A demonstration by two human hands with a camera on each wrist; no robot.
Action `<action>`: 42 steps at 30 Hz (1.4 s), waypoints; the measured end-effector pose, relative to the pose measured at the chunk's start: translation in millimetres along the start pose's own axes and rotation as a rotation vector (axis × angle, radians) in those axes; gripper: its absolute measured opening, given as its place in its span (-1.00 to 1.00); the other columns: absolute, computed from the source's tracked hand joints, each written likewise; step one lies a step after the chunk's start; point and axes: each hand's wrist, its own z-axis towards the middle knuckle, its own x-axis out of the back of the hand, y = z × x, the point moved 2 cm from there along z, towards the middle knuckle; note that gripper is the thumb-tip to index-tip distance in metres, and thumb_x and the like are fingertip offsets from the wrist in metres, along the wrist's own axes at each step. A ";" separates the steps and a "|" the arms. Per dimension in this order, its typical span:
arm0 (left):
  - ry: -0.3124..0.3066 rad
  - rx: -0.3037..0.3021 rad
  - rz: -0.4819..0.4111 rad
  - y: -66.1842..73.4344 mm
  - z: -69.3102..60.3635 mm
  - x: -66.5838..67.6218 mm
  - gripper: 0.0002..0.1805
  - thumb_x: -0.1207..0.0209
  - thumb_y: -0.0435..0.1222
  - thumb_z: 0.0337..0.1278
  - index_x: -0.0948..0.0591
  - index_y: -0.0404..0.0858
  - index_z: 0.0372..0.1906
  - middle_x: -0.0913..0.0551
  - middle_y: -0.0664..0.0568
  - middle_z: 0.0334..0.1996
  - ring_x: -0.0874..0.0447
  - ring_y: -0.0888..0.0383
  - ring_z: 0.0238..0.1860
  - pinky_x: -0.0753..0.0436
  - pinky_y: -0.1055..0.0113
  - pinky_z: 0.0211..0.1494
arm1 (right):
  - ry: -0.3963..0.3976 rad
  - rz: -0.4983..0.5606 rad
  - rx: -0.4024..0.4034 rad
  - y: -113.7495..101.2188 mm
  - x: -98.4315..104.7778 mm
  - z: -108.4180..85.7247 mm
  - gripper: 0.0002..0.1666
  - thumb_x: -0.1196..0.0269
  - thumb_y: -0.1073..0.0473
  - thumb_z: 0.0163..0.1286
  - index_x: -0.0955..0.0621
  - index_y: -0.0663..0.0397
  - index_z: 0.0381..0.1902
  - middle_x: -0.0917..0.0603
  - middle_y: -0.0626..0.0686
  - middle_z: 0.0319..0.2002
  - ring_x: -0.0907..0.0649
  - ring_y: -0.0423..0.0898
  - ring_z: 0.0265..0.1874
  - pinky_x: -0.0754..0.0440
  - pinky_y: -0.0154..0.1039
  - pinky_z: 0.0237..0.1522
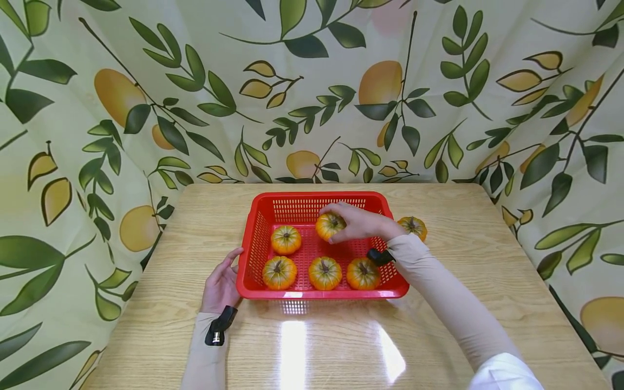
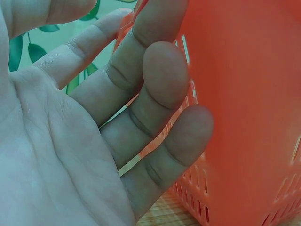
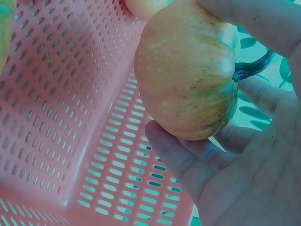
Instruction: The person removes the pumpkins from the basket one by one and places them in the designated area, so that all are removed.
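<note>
A red perforated basket (image 1: 322, 295) stands on the table, holding several small orange pumpkins (image 1: 286, 240) on its floor. My right hand (image 1: 358, 223) grips another pumpkin (image 1: 330, 226) over the basket's back half. In the right wrist view that pumpkin (image 3: 188, 70) sits between thumb and fingers, its dark stem toward the palm. At the basket's left side is my left hand (image 1: 221, 284), fingertips against the outer wall. The left wrist view has this hand (image 2: 94, 117) with relaxed, slightly bent fingers touching the red basket (image 2: 249, 103).
One pumpkin (image 1: 413, 227) lies on the wooden table (image 1: 161, 325) just right of the basket, partly behind my right forearm. A leaf-patterned cloth (image 1: 312, 97) hangs behind the table and along both sides.
</note>
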 end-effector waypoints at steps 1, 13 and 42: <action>0.000 -0.001 0.002 0.1 0.2 0.3 -0.41 0.52 -0.22 0.64 -0.53 -0.23 0.29 -0.73 -0.18 0.10 -0.71 0.03 0.15 -0.65 0.23 0.25 | 0.004 -0.002 0.001 0.3 0.9 -1.1 -0.20 -0.44 0.04 0.28 -0.37 -0.07 0.42 -0.41 0.11 0.29 -0.44 0.07 0.27 -0.48 0.09 0.37; 0.013 0.001 0.004 -0.3 0.3 -0.5 -0.41 0.52 -0.21 0.64 -0.53 -0.22 0.30 -0.74 -0.17 0.08 -0.72 0.03 0.15 -0.65 0.23 0.24 | 0.035 -0.019 -0.025 2.5 10.1 -14.4 -0.21 -0.45 0.05 0.26 -0.39 -0.07 0.40 -0.40 0.14 0.21 -0.46 0.07 0.20 -0.54 0.07 0.27; 0.033 -0.011 0.022 0.0 -0.2 -3.6 -0.42 0.50 -0.23 0.65 -0.53 -0.24 0.29 -0.73 -0.18 0.11 -0.71 0.04 0.15 -0.66 0.23 0.24 | 0.195 0.015 -0.105 17.8 48.1 -45.1 -0.14 -0.46 0.03 0.23 -0.37 -0.08 0.44 -0.35 0.19 0.24 -0.45 0.14 0.17 -0.53 0.16 0.24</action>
